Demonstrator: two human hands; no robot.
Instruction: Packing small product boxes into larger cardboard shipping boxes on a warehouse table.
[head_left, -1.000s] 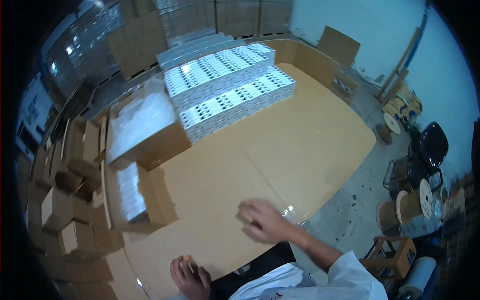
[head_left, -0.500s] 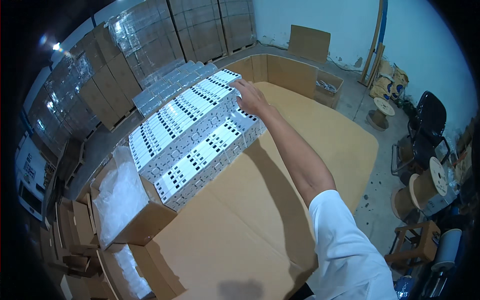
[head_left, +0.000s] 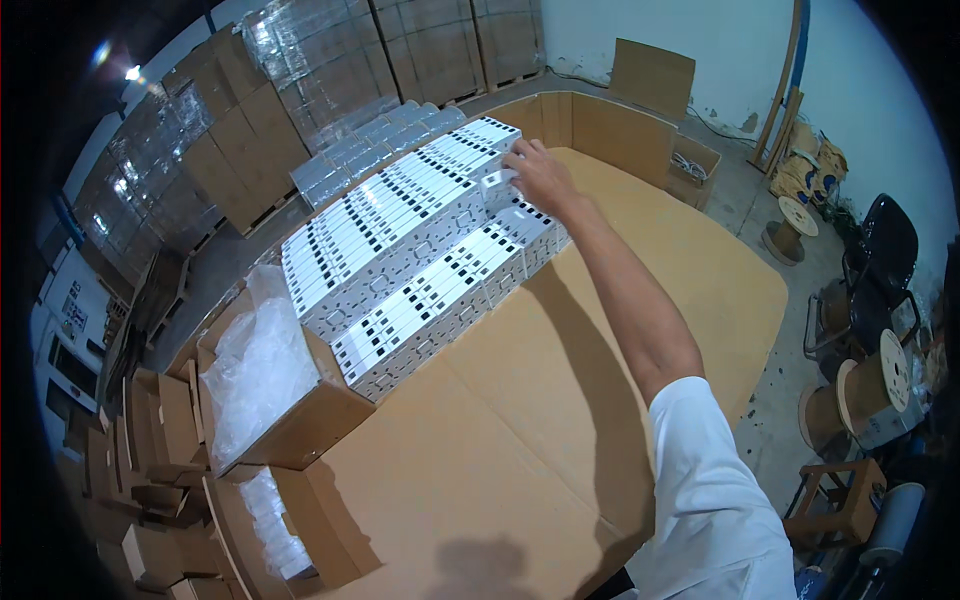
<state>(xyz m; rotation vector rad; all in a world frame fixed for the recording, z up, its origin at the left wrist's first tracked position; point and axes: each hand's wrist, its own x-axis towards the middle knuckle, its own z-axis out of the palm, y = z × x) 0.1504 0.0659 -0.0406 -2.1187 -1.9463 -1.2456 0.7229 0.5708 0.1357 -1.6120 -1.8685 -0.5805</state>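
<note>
– Right hand status?
– Out at the far-right end of the stacked white boxes, back of the hand up, fingers curled down and bunched close together. Thumb is hard to make out.
– Gripping anything?
– Yes, closed on one slim white box. Fingers are at its right end, the rest pokes out to the left of them.
– Where's that box relative to the stack?
– At the right end of the taller rear tier, skewed to the row, just above the lower front tier. Can't tell if its underside touches anything.
– Arm pose?
– Long reach. Forearm runs up and left from the elbow, over the right part of the cardboard tabletop. Elbow slightly bent, short white sleeve ends just above it. Wrist close to straight. Arm's shadow falls on the cardboard to its left.
– Left hand?
– Out of view, can't tell its state.
– What else is near the stack?
– Open carton at its left end, filled with clear plastic film. Smaller open carton nearer the wearer, white packets inside.
</note>
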